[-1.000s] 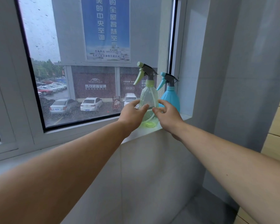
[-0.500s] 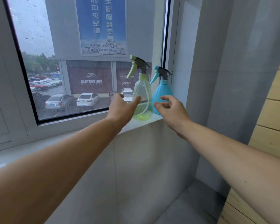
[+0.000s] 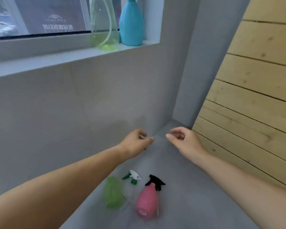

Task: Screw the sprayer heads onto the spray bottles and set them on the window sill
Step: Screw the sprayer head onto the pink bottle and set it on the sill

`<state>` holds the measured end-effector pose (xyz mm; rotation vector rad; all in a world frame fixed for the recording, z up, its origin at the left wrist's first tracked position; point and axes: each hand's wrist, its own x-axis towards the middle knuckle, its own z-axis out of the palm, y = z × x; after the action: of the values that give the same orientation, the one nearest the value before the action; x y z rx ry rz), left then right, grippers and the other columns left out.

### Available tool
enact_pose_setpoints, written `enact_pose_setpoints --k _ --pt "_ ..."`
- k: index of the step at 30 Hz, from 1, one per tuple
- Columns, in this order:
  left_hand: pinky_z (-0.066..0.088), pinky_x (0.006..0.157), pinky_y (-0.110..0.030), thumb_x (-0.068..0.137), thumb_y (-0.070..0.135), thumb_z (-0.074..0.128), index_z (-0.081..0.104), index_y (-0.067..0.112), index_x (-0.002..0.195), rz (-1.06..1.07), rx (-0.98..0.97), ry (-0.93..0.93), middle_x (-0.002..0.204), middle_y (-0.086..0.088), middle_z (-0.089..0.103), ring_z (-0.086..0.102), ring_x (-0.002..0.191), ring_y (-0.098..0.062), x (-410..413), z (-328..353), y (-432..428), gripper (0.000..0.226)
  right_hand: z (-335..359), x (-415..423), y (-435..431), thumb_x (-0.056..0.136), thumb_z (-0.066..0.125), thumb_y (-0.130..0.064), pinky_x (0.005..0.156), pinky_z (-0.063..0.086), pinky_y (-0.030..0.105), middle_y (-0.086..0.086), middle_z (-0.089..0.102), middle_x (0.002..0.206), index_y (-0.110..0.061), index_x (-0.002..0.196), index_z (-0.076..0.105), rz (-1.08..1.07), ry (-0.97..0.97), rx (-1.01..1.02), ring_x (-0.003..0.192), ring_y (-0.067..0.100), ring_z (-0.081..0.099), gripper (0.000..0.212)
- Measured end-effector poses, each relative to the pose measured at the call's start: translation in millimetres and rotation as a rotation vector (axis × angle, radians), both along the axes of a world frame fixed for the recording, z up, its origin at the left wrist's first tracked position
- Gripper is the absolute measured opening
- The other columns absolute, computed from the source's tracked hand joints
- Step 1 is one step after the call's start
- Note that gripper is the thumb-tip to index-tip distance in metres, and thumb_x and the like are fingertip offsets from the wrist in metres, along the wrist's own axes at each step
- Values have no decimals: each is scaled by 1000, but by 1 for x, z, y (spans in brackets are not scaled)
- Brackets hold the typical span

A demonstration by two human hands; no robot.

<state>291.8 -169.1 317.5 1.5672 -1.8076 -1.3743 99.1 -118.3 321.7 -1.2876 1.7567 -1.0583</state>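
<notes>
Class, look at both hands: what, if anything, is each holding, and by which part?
Nothing is held: the left hand and right hand hang empty and apart.

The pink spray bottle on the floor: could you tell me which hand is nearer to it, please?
Roughly equal in this view. The left hand is above and left of the pink spray bottle; the right hand is above and right.

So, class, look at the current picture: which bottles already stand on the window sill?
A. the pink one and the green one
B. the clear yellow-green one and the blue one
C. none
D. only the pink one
B: the clear yellow-green bottle and the blue bottle stand side by side on the window sill, while the pink bottle lies on the floor.
</notes>
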Motion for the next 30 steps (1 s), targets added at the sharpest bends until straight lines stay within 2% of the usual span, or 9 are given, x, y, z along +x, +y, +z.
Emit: enact_pose_setpoints --k 4,11,15,17,19,22,24,26,30 --pt "50 97 -36 96 48 62 46 13 143 -62 172 -176 133 -11 60 62 117 -27 -10 -68 10 61 -73 -22 19 83 73 -38 68 47 27 12 70 104 -26 97 62 -30 -31 181 82 18 63 21" --pt "45 92 -29 93 44 65 44 7 147 -97 368 -358 130 -8 57 58 116 -25 -19 -167 25 69 -183 -29 32 87 69 -37 69 49 22 6 65 113 -11 122 63 83 2 493 99 19 63 44" --pt "41 107 -30 91 39 73 30 8 158 0 462 -273 159 -12 42 47 142 -29 -31 -210 29 85 -226 -32 18 88 68 -38 93 49 31 9 61 129 -9 134 55 110 13 592 113 21 60 56" --pt "41 110 -35 89 38 75 31 9 157 56 500 -246 157 -12 43 47 141 -30 -37 -225 26 86 -247 -33 9 88 68 -37 90 47 27 10 58 134 -9 136 52 77 -30 618 108 18 56 58" --pt "43 102 -32 89 41 73 36 8 152 79 516 -274 145 -12 51 53 131 -29 -39 -237 24 80 -265 -29 0 88 68 -36 87 45 25 11 54 138 -10 138 50 48 -64 634 109 18 54 59" --pt "44 90 -30 90 42 71 39 7 148 47 508 -346 141 -13 53 56 125 -29 -38 -249 26 75 -286 -24 -11 86 70 -39 96 46 29 12 51 142 -14 141 49 13 -60 637 120 24 56 64" --pt "47 89 -32 89 41 73 41 8 145 38 524 -366 139 -13 55 58 117 -28 -37 -258 28 72 -300 -21 -17 82 72 -44 101 47 33 13 54 140 -15 139 50 2 -39 637 121 25 57 68" --pt "51 93 -35 88 41 74 44 10 142 68 556 -330 130 -10 56 57 105 -26 -35 -266 30 68 -311 -18 -22 78 73 -51 101 49 37 10 58 136 -18 137 53 -15 20 638 118 25 60 70" --pt "59 92 -44 84 46 77 46 19 138 152 641 -221 128 -4 57 64 109 -27 -31 -275 37 68 -319 -15 -27 73 72 -60 100 47 38 2 62 134 -21 131 57 -22 220 662 118 22 61 71"
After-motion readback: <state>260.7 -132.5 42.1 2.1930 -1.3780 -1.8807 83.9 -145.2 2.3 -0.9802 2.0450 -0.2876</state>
